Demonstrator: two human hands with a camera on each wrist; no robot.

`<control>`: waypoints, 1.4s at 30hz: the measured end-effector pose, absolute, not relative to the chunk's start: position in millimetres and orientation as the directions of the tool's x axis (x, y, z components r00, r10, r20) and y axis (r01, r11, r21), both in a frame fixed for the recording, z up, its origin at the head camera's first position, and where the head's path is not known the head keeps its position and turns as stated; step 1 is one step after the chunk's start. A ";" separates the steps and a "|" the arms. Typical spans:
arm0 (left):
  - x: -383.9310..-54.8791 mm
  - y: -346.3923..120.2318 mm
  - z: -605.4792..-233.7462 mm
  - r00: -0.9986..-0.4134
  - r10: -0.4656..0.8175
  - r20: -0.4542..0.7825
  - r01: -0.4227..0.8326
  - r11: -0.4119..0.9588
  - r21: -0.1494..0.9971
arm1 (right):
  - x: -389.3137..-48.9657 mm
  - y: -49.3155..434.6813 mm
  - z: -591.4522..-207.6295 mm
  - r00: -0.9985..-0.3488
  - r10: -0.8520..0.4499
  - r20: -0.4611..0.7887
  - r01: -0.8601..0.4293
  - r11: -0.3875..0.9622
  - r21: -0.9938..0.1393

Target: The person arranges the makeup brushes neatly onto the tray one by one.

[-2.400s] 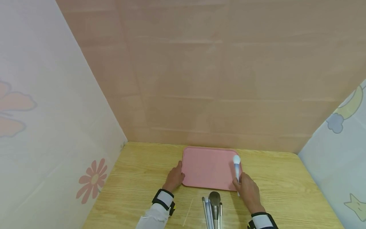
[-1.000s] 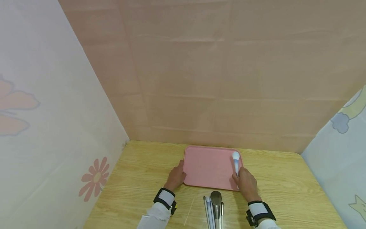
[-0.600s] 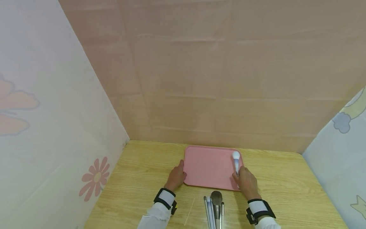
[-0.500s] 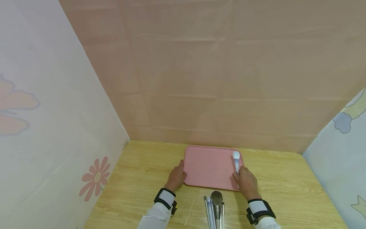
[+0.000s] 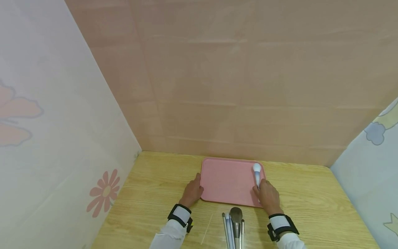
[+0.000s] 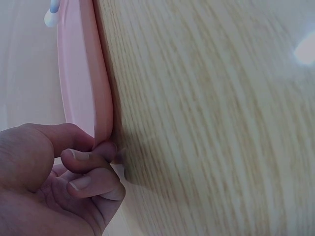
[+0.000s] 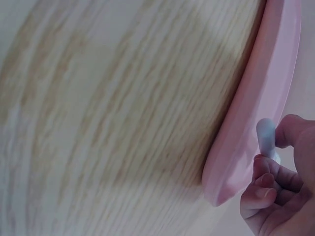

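Observation:
A pink tray lies on the wooden table. My left hand pinches its left rim; in the left wrist view the thumb and index finger meet at the tray corner. Between the thumb and fingers of my right hand is the handle of a makeup brush. Its fluffy white head points away from me, over the tray's right side. In the right wrist view the pale handle end shows between the fingertips, near the tray wall. The fingers hide part of the handle.
Several more makeup brushes, one with a large dark head, lie side by side on the table in front of the tray, handles towards me. A brown-covered wall stands close behind the tray.
My right hand has moved slightly forward with the makeup brush, and less of the handle shows than at first. The left hand stays at the tray's left rim. The view has shifted a little.

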State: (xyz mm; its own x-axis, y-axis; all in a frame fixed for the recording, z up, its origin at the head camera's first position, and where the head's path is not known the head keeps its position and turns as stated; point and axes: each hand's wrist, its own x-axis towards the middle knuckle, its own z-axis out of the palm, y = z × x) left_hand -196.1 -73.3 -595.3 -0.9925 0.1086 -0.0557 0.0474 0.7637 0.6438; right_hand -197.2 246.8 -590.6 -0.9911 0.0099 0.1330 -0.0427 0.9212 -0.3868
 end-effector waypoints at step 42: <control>-190.9 -70.9 -588.9 -0.992 0.111 -0.059 0.045 0.754 0.656 | -195.3 249.9 -594.0 -0.997 0.012 0.077 -0.019 0.920 -0.391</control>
